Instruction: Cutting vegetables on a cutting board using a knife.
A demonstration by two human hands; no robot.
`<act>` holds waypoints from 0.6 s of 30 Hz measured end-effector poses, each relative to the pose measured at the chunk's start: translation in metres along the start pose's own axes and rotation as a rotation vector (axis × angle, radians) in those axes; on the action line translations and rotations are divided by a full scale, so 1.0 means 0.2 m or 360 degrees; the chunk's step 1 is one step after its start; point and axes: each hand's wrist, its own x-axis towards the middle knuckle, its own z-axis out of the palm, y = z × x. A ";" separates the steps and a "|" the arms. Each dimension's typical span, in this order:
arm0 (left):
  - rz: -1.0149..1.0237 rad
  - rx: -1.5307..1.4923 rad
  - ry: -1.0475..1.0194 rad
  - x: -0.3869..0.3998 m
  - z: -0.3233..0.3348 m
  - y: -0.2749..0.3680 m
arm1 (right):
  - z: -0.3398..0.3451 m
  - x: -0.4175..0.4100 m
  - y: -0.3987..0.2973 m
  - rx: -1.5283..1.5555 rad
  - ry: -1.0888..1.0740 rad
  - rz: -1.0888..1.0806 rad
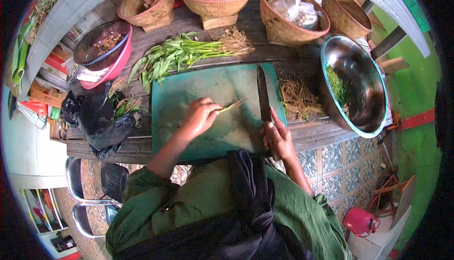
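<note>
Above the middle of a green cutting board (198, 82), my left hand (201, 116) pinches a small piece of green stem with pale roots (232, 105). The root end points right. My right hand (278, 137) grips the handle of a large dark-bladed kitchen knife (263, 93) near the board's right edge, its blade pointing away from me. Past the board's far edge lies a bunch of leafy greens (181, 52) with its roots (236, 42) to the right. Cut-off roots (299, 98) are heaped right of the board.
A steel bowl (365, 82) with chopped greens (336, 84) stands at the right. Several woven baskets (216, 3) line the back. On the left are a black plastic bag (99, 118) with plant scraps and a pink basin (122, 61) under a dark colander (87, 43).
</note>
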 end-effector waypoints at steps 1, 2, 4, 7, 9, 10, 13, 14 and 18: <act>0.0029 -0.0012 0.0127 -0.05 0.06 0.01 | -0.01 -0.01 -0.02 -0.0114 0.0009 0.0001; 0.0018 -0.0020 0.0123 -0.07 0.12 0.01 | -0.02 -0.05 -0.05 -0.0273 0.0007 0.0028; -0.0057 -0.0058 0.0447 -0.10 0.21 0.02 | 0.00 -0.13 -0.14 -0.0436 -0.0008 0.0057; -0.0055 -0.0044 0.0518 -0.11 0.27 0.05 | 0.03 -0.26 -0.14 -0.1361 -0.0194 -0.0475; -0.0108 -0.0059 0.0498 -0.12 0.28 0.06 | 0.07 -0.32 -0.15 -0.1459 -0.0285 -0.0435; -0.0066 -0.0027 0.0547 -0.12 0.29 0.05 | 0.08 -0.34 -0.17 -0.1459 -0.0279 -0.0434; -0.0009 0.0036 0.0622 -0.12 0.30 0.04 | 0.10 -0.38 -0.17 -0.1515 -0.0350 -0.0388; -0.0002 0.0067 0.0653 -0.13 0.31 0.04 | 0.11 -0.39 -0.16 -0.1542 -0.0349 -0.0390; 0.0049 0.0084 0.0660 -0.12 0.31 0.04 | 0.14 -0.39 -0.19 -0.1630 -0.0302 -0.0220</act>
